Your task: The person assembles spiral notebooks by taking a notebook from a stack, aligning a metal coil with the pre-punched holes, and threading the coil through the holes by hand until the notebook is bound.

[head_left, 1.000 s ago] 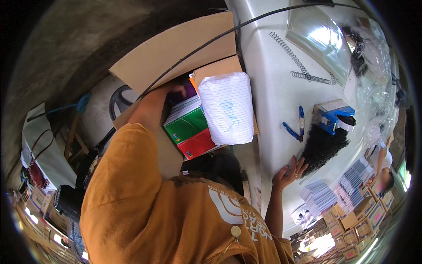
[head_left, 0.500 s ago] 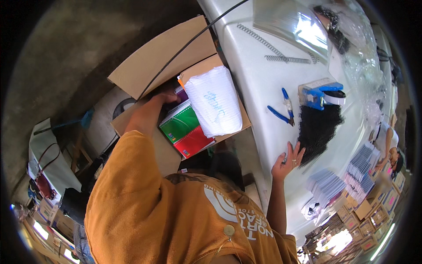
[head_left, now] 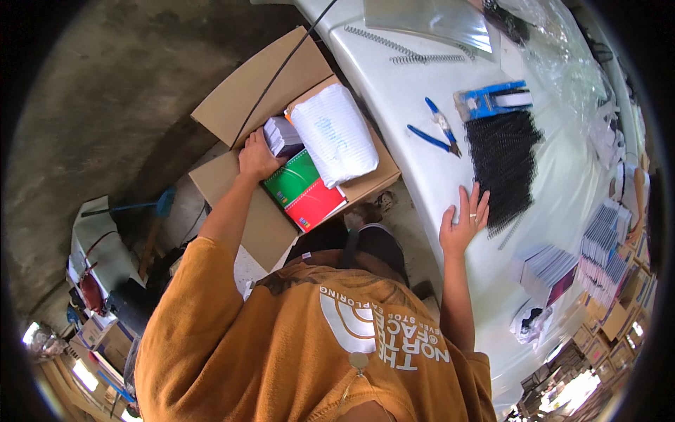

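Note:
An opened cardboard box (head_left: pixel 365 188) holds spiral notebooks: a green one (head_left: pixel 295 176), a red one (head_left: pixel 315 208) and a stack of notebooks (head_left: pixel 283 136) with its pale page edges showing. My left hand (head_left: pixel 259 157) is inside the box, closed around the near left side of that stack; some fingertips are hidden. Over the box's right half lies a white wrapped bundle (head_left: pixel 333 133). My right hand (head_left: pixel 464 224) rests open on the white-covered table (head_left: pixel 415 169), fingers spread, its fingertips beside a mat of black spiral coils (head_left: pixel 500 165).
Blue-handled pliers (head_left: pixel 437 128) and a blue tape dispenser (head_left: pixel 492 100) lie beyond the coils. Loose wire spirals (head_left: pixel 425 59) and clear plastic sheeting (head_left: pixel 562 63) lie farther back. Notebook stacks (head_left: pixel 547 273) stand at the right. A dark cable (head_left: pixel 285 70) crosses above the box flap.
The stack under my left hand has tipped, so its page edges show instead of a purple cover. My right hand stays open by the coils. The view has shifted.

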A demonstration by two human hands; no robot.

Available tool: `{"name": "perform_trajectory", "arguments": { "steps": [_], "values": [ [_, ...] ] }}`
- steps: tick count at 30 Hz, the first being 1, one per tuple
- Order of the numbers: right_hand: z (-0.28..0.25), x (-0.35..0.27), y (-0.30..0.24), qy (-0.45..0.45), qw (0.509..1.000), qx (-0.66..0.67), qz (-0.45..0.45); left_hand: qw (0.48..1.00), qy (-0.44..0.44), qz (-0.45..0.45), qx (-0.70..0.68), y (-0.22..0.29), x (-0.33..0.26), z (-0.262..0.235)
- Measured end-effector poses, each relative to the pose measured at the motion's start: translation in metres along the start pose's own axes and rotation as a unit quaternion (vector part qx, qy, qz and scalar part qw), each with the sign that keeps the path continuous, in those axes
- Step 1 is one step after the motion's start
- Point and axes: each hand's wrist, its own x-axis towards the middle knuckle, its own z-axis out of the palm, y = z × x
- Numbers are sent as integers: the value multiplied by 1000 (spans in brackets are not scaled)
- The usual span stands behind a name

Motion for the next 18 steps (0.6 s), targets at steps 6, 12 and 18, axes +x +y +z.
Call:
{"name": "perform_trajectory", "arguments": {
  "steps": [6,12,18],
  "values": [
    [-6,-4,-16,89,993,44,-66,994,95,-15,-46,17,-52,-55],
    [-30,32,-104,-154,801,578,13,897,71,32,-436,42,-112,-125],
    [-42,45,-147,-313,580,750,62,754,-223,51,-616,111,-168,-111]
  ]
}}
